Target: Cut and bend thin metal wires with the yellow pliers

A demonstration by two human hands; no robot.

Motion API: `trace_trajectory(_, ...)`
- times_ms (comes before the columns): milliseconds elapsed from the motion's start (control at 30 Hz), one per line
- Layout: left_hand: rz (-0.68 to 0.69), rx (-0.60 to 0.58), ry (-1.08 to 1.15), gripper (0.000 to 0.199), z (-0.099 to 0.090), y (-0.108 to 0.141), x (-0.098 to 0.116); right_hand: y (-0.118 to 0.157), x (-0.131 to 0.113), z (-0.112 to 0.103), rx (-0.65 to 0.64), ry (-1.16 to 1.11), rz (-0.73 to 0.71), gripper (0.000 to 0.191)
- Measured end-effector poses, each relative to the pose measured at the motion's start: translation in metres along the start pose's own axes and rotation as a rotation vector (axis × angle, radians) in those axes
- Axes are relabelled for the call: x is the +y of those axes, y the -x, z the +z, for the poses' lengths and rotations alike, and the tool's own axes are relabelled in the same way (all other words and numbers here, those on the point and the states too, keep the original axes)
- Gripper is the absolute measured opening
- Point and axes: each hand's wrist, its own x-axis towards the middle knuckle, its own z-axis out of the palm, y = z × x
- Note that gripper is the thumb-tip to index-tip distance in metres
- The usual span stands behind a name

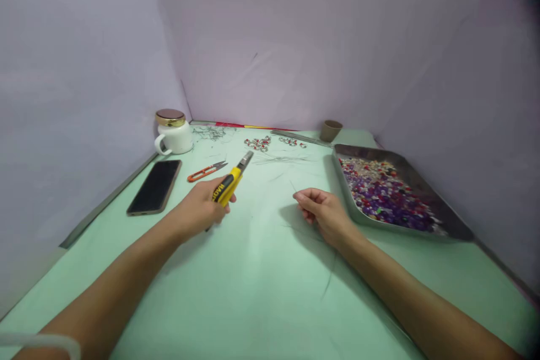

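Observation:
My left hand point(205, 205) is closed round a yellow and black tool point(230, 184) with a grey metal tip pointing up and to the right. To the right, my right hand point(319, 211) pinches a thin wire point(293, 186) between thumb and fingertips; a short end sticks out above the fingers. More thin wires lie on the pale green table around and below this hand. Just beyond my left hand rest orange thread snips point(206, 171), with their blades pointing right. Small rings with red and clear beads point(258, 143) lie farther back between the hands.
On the left are a black phone point(155, 187) and a white mug point(175, 138) with a gold lid. A metal tray point(405, 230) of purple, red and clear beads stands at the right. Behind it are a small brown cup point(331, 130) and a bundle of wires point(301, 138).

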Motion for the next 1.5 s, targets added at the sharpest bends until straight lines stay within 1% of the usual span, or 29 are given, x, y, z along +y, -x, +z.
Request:
trace_trajectory(33,-0.064,0.054,0.096,0.030,-0.004,-0.009,-0.004,-0.002,0.000,-0.001,0.019,-0.010,0.008,0.024)
trace_trajectory(67,-0.116,0.075,0.231,0.033,-0.008,-0.020,-0.007,-0.004,0.001,-0.002,0.032,-0.023,0.023,0.025)
trace_trajectory(200,-0.143,0.117,0.366,0.042,-0.032,-0.062,-0.014,-0.009,0.005,-0.004,0.029,-0.055,0.059,0.025)
trace_trajectory(300,-0.190,0.054,0.457,0.042,-0.049,-0.084,-0.015,-0.010,0.009,-0.006,0.000,-0.040,0.039,0.024)
trace_trajectory(367,-0.197,0.011,0.509,0.039,-0.054,-0.088,-0.016,-0.009,0.009,-0.006,-0.019,-0.029,0.030,0.023)
trace_trajectory(400,-0.195,-0.004,0.529,0.039,-0.054,-0.086,-0.016,-0.009,0.009,-0.006,-0.025,-0.029,0.032,0.022)
trace_trajectory(467,-0.180,-0.027,0.557,0.042,-0.048,-0.076,-0.016,-0.006,0.006,-0.005,-0.036,-0.053,0.068,0.020)
trace_trajectory(533,-0.151,-0.051,0.571,0.045,-0.036,-0.060,-0.016,-0.002,0.001,-0.004,-0.075,-0.118,0.130,0.017)
trace_trajectory(600,-0.136,-0.080,0.569,0.047,-0.020,-0.043,-0.015,0.001,-0.003,-0.003,-0.142,-0.201,0.181,0.015)
trace_trajectory(667,-0.104,-0.200,0.546,0.053,-0.004,-0.028,-0.016,0.003,-0.005,-0.002,-0.195,-0.251,0.215,0.014)
trace_trajectory(733,-0.132,-0.349,0.494,0.054,0.009,-0.017,-0.017,0.004,-0.003,-0.002,-0.206,-0.259,0.231,0.014)
trace_trajectory(833,-0.142,-0.435,0.344,0.045,0.021,-0.008,-0.018,0.005,0.001,-0.002,-0.180,-0.257,0.208,0.013)
trace_trajectory(900,-0.124,-0.459,0.258,0.038,0.024,-0.005,-0.018,0.005,0.003,-0.003,-0.180,-0.281,0.196,0.013)
trace_trajectory(967,-0.118,-0.468,0.228,0.035,0.026,-0.004,-0.017,0.006,0.003,-0.003,-0.208,-0.330,0.220,0.013)
trace_trajectory(1100,-0.133,-0.483,0.278,0.034,0.029,-0.004,-0.016,0.005,0.001,-0.005,-0.335,-0.479,0.369,0.014)
trace_trajectory(1167,-0.134,-0.489,0.315,0.033,0.030,-0.004,-0.016,0.005,0.001,-0.005,-0.377,-0.527,0.410,0.015)
trace_trajectory(1300,-0.137,-0.485,0.335,0.032,0.032,-0.004,-0.017,0.007,0.002,-0.004,-0.387,-0.503,0.367,0.016)
trace_trajectory(1500,-0.124,-0.488,0.286,0.030,0.032,-0.004,-0.017,0.010,0.002,0.000,-0.318,-0.426,0.302,0.019)
